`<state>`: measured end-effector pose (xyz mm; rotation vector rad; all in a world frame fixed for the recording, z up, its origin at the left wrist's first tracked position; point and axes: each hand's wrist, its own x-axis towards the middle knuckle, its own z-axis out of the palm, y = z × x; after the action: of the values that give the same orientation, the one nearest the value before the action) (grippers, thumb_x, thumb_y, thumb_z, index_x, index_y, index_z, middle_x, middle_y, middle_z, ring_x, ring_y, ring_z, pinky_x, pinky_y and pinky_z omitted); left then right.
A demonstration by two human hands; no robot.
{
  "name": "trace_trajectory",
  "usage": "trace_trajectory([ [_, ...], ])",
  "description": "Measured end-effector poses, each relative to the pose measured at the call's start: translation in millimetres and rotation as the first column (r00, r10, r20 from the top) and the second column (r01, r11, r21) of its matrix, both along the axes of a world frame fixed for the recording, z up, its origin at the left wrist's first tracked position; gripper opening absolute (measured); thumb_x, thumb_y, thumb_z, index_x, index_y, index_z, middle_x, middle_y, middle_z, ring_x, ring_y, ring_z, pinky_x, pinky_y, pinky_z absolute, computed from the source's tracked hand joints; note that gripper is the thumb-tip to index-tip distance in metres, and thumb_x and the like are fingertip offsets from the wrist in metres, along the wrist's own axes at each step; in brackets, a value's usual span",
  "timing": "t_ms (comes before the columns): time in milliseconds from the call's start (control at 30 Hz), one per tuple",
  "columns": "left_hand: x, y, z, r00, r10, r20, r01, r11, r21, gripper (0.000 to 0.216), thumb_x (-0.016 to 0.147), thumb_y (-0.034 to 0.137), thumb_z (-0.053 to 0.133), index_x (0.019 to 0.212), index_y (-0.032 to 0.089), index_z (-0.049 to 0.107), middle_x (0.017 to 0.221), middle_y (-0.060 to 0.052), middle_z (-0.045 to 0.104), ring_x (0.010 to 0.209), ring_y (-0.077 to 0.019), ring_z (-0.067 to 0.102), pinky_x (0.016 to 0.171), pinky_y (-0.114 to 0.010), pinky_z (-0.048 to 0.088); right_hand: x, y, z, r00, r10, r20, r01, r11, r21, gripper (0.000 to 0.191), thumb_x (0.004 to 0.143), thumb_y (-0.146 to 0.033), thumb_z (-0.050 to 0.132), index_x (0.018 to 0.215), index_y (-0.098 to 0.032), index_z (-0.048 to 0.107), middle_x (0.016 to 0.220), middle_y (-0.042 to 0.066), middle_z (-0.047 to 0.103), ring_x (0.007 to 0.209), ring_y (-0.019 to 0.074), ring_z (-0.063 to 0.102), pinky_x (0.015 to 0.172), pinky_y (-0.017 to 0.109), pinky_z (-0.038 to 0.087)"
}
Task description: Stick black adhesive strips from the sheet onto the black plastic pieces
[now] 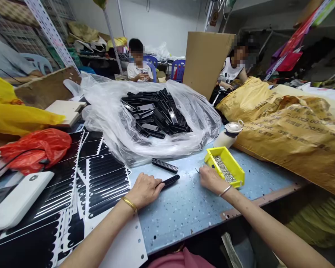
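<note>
A: While the left hand (145,189) has its thumb and fingers closed on one end of the black strip (172,181), where exactly is that strip?

B: Over the blue table (178,208), on the near side of a second strip (165,165) that lies loose. I can't tell whether the held one rests on the tabletop or is slightly raised.

A: And the right hand (212,179)?

B: Its fingertips are pinched narrow, with a thin dark thing (197,171) poking out. I can't make out what it is. The hand is just beside the yellow tray (241,180) of small metal bits (224,169).

A: How would you expect the strip to handle?

B: Light, I'd judge, and stiff, since it looks straight and hard. The face seems smooth, so it may skid if pushed from above.

A: Fragile?

B: Probably not, though a slim piece like that could snap if bent hard.

A: Best place to hold it?

B: By the long edges near one end, thumb against fingers, leaving the far end exposed. The left hand's hold looks about right.
</note>
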<state>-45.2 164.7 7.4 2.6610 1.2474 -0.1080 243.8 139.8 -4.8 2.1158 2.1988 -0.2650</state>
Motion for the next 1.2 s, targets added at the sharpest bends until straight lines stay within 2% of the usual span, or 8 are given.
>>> trace_trajectory([
  [267,-11.5,-0.6,3.2,0.997,0.05,0.061,-0.051,0.999,0.016,0.038,0.088,0.049,0.049,0.097,0.02,0.071,0.083,-0.011,0.071,0.08,-0.0269,0.064,0.078,-0.038,0.04,-25.4,21.5,23.2,0.988,0.056,-0.145,-0.037,0.991,0.131,0.019,0.09,-0.017,0.05,0.094,-0.012,0.068,0.094,0.012,0.066,0.087,0.0212,0.059,0.076,0.027,0.038],
  [367,-16.1,-0.1,1.0,0.988,0.095,0.12,-0.097,0.995,0.008,0.035,0.087,0.047,0.052,0.102,0.02,0.07,0.086,-0.01,0.072,0.083,-0.027,0.065,0.08,-0.038,0.042,-46.7,39.7,19.3,0.967,0.106,-0.23,-0.081,0.99,0.115,0.022,0.089,-0.018,0.051,0.083,-0.014,0.071,0.081,0.008,0.068,0.077,0.0173,0.059,0.069,0.024,0.037],
  [533,-20.5,32.1,-6.5,0.91,0.32,0.265,-0.334,0.942,0.01,0.033,0.09,0.027,0.045,0.115,0.019,0.066,0.103,-0.011,0.072,0.097,-0.0262,0.066,0.084,-0.034,0.046,-70.4,63.7,7.0,0.932,0.137,-0.335,-0.112,0.989,0.091,0.034,0.09,-0.025,0.05,0.063,-0.014,0.068,0.058,0.002,0.061,0.058,0.0131,0.049,0.058,0.024,0.03],
  [667,-14.9,62.2,-10.0,0.904,0.317,0.288,-0.32,0.947,-0.038,0.036,0.086,0.025,0.052,0.118,0.021,0.066,0.105,-0.01,0.073,0.097,-0.0264,0.066,0.085,-0.034,0.046,-69.4,69.3,2.3,0.911,0.117,-0.396,-0.097,0.993,0.071,0.04,0.09,-0.022,0.047,0.057,-0.012,0.066,0.049,0.0,0.054,0.053,0.0111,0.045,0.054,0.023,0.028],
  [800,-8.8,70.2,-10.7,0.899,0.304,0.316,-0.291,0.953,-0.088,0.031,0.08,0.025,0.06,0.11,0.022,0.07,0.095,-0.007,0.075,0.089,-0.0241,0.066,0.081,-0.032,0.047,-69.7,68.1,-4.4,0.889,0.105,-0.446,-0.101,0.994,0.032,0.036,0.087,-0.025,0.053,0.057,-0.012,0.069,0.043,-0.002,0.05,0.048,0.0102,0.043,0.051,0.023,0.026],
  [967,-15.3,65.8,-12.2,0.856,0.388,0.341,-0.36,0.922,-0.146,0.016,0.077,0.029,0.061,0.08,0.017,0.071,0.077,-0.004,0.072,0.074,-0.0195,0.064,0.069,-0.028,0.047,-81.2,71.4,-11.4,0.855,0.108,-0.508,-0.106,0.994,0.032,0.02,0.08,-0.024,0.063,0.071,-0.012,0.076,0.05,0.0,0.058,0.052,0.0123,0.047,0.054,0.024,0.032],
  [1133,-29.1,63.9,-13.1,0.845,0.414,0.34,-0.365,0.909,-0.199,0.038,0.075,0.033,0.063,0.108,0.016,0.068,0.087,-0.003,0.073,0.067,-0.0161,0.064,0.064,-0.025,0.047,-87.7,76.4,-12.1,0.798,0.053,-0.601,-0.023,0.998,0.057,0.025,0.071,-0.016,0.069,0.096,-0.014,0.075,0.074,0.004,0.07,0.067,0.015,0.058,0.064,0.024,0.043],
  [1200,-30.9,62.4,-12.7,0.865,0.384,0.322,-0.336,0.921,-0.195,0.037,0.071,0.027,0.065,0.106,0.018,0.07,0.085,-0.003,0.073,0.068,-0.017,0.064,0.066,-0.026,0.047,-86.3,77.2,-13.7,0.769,0.024,-0.639,-0.008,1.0,0.028,0.029,0.065,-0.011,0.071,0.094,-0.013,0.074,0.077,0.003,0.071,0.069,0.0149,0.06,0.066,0.023,0.046],
])
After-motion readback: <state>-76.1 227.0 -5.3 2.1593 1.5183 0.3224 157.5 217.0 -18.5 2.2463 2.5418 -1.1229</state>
